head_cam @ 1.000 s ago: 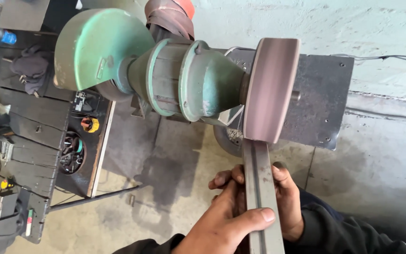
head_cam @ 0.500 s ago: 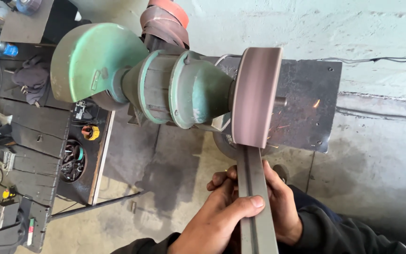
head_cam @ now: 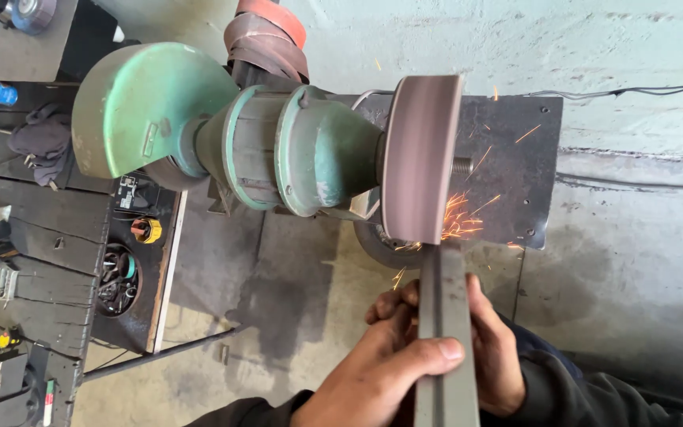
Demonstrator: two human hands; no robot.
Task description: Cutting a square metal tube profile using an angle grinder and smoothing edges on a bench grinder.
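A green bench grinder (head_cam: pixel 278 150) fills the upper middle of the view, and its brownish grinding wheel (head_cam: pixel 420 158) serves as the landmark here. Just below the wheel, a long grey metal bar (head_cam: pixel 444 332) points up, its top end touching the wheel's lower rim, where orange sparks (head_cam: pixel 460 221) fly out to the right. The left hand (head_cam: pixel 373 379) grips the bar below the wheel, thumb laid across the bar's face. The right hand (head_cam: pixel 492 348) clasps the bar from its right side, fingers curling behind it. Behind the wheel, to its right, stands a dark steel plate (head_cam: pixel 515 158). Far left of the wheel lies a dark workbench (head_cam: pixel 33 261) cluttered with small tools.
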